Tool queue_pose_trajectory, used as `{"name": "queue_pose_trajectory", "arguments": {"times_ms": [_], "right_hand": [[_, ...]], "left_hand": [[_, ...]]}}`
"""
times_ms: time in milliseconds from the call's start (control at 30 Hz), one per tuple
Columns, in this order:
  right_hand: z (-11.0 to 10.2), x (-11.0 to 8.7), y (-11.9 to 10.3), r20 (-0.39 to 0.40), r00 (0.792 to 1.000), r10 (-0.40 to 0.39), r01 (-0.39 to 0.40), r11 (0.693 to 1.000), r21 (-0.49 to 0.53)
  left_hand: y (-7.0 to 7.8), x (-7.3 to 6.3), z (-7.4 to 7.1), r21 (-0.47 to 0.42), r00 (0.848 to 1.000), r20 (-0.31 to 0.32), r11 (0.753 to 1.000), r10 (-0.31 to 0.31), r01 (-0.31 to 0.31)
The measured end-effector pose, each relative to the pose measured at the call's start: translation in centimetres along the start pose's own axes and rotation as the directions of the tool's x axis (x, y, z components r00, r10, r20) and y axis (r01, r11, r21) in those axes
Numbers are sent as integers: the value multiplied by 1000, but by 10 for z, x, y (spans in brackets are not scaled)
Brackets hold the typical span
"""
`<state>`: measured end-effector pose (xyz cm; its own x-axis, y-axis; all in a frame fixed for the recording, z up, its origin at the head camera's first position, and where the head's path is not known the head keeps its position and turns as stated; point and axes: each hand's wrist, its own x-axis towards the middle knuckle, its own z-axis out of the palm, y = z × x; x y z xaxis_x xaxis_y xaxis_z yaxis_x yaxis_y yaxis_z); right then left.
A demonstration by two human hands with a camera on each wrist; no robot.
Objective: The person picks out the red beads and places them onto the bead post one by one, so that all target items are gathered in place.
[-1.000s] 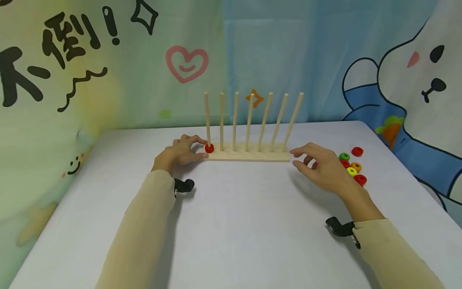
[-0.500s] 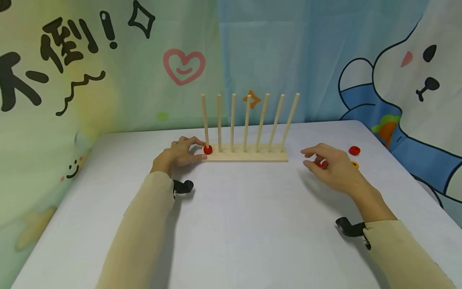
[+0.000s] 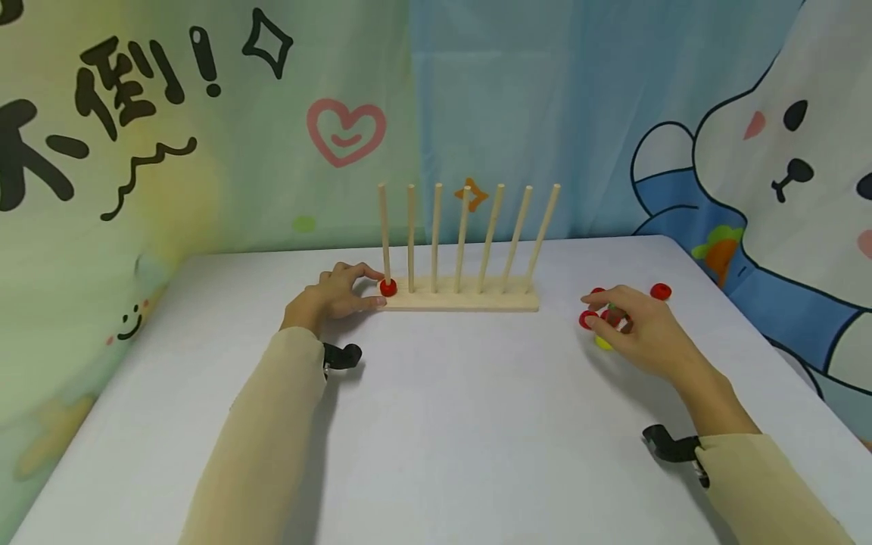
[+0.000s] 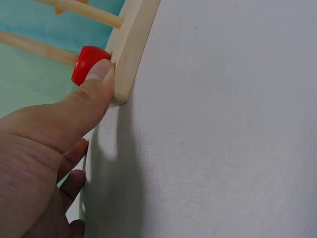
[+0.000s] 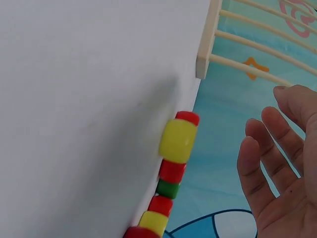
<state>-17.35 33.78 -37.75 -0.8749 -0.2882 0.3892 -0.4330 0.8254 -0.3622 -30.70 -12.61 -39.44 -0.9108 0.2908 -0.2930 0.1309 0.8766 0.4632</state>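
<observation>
One pale wooden rack with a flat rectangular base [image 3: 470,303] and seven upright round pegs [image 3: 434,238] stands toward the far side of the white table [image 3: 463,424]. One glossy round red bead [image 3: 388,288] sits low on the leftmost peg; the other six pegs are bare.

The left hand [image 3: 338,294] has a narrow grip on the base's left end, its thumb at the near edge beside the threaded bead and its forefinger toward the far edge. The right hand [image 3: 636,325] is held over the loose beads right of the rack, thumb and fingers relaxed and apart, gripping nothing that the right wrist view shows.

That view shows seven loose beads: four red beads [image 5: 172,171], two yellowish beads [image 5: 178,141] and one green bead [image 5: 167,189]. From the head, the hand partly hides them; one red bead lies farther right.

Two beige sleeves [image 3: 262,446] cover the forearms, with one black wrist device [image 3: 343,356] at each cuff. Behind hangs a printed curtain [image 3: 497,98] with one pink heart [image 3: 346,132].
</observation>
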Motion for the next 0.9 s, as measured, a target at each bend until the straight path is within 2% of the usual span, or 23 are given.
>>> {"name": "queue_pose_trajectory", "arguments": {"times_ms": [200,400,633,900], "right_hand": [[-2,-10,7,-32,999,-8,7,1000,-31],[-7,-10,13,-21,999,-31,30,999,-38],[-16,-19,16,-1,1000,-3,3,998,-62],[-21,-33,26,2,998,63,-62,995,-84]], "left_hand": [[0,-2,1,-14,1000,-3,1000,20,-20],[-1,-3,1,-5,1000,-13,1000,10,-10],[-3,-1,3,-16,1000,-15,1000,13,-13],[-4,0,3,-9,1000,-16,1000,22,-23]]}}
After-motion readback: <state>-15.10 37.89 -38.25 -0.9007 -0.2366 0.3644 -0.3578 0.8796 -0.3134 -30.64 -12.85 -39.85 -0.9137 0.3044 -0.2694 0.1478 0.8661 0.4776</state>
